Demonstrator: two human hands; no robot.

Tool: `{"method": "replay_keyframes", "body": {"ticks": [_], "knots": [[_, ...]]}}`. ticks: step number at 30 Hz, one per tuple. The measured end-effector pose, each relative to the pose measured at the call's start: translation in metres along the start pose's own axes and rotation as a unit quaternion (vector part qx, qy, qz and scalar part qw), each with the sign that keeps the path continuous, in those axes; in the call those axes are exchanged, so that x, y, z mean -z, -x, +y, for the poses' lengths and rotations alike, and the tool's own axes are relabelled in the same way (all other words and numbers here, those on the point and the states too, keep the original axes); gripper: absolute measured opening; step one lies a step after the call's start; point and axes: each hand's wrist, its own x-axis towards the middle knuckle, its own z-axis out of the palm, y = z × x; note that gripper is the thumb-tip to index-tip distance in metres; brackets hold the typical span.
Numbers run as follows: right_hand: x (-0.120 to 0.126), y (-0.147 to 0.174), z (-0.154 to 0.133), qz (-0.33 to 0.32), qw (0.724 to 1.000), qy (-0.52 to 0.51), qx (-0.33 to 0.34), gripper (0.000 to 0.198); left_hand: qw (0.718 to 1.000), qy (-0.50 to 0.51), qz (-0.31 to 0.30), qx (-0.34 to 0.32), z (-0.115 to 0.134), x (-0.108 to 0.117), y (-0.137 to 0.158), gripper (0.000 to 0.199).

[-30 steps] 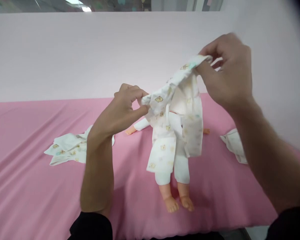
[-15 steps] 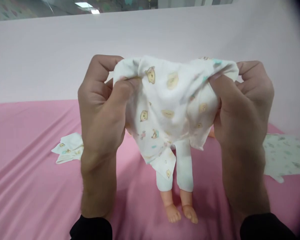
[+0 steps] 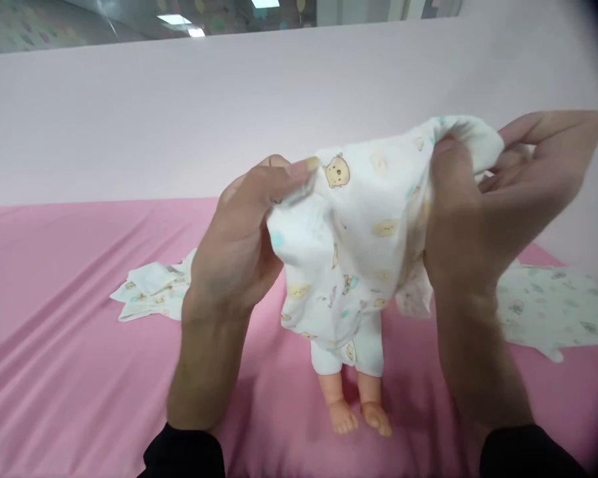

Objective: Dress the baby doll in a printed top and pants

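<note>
Shirt (image 3: 349,252), white with bear print, is up in the air between both hands, in front of the doll (image 3: 339,408).

Left hand (image 3: 244,229): grip pinched closed on the shirt's upper edge, thumb on top, fingers tucked behind the cloth. Right hand (image 3: 508,189): grip also closed on the shirt, at the other upper corner; thumb pressed on the near side, cloth bunched over toward the fingers. Fingers slightly blurred there, exact hold hard to read. Edge runs higher at the right hand than at the left; body of the shirt hangs down in folds.

In the way: shirt blocks the view of the doll's head, arms and torso. Only the lower legs, bare feet and part of the white trousers (image 3: 323,358) show under the hem. Can't tell whether the hem touches the trousers.

Around: doll's on a pink sheet (image 3: 80,378), feet toward the camera. Left of it, a crumpled bear-print garment (image 3: 152,289), its inner end hidden behind the left wrist. Right of it, a pale printed cloth (image 3: 553,302) spread fairly flat, inner end partly covered by the right forearm. Both well apart from the doll. White wall (image 3: 154,119) behind the sheet, glass strip (image 3: 264,16) above it with lights.
</note>
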Motion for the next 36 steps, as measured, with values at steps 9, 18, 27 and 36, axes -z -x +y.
{"method": "replay_keyframes", "body": {"ticks": [9, 18, 27, 36], "knots": [[0.016, 0.025, -0.033, -0.25, 0.964, -0.058, -0.064, 0.011, 0.994, -0.048, 0.066, -0.07, -0.008, -0.014, 0.004, 0.029], [0.027, 0.027, -0.025, -0.391, 0.914, -0.108, -0.026, 0.051, 0.992, -0.023, 0.062, -0.108, -0.008, -0.013, 0.008, 0.018], [0.009, 0.019, -0.002, -0.291, 0.943, -0.146, -0.067, 0.026, 0.957, -0.196, 0.023, -0.211, -0.004, -0.005, 0.014, 0.037], [0.008, -0.007, 0.013, -0.152, 0.916, -0.359, -0.091, 0.017, 0.948, -0.149, -0.279, 0.017, -0.033, -0.027, 0.005, 0.044]]}}
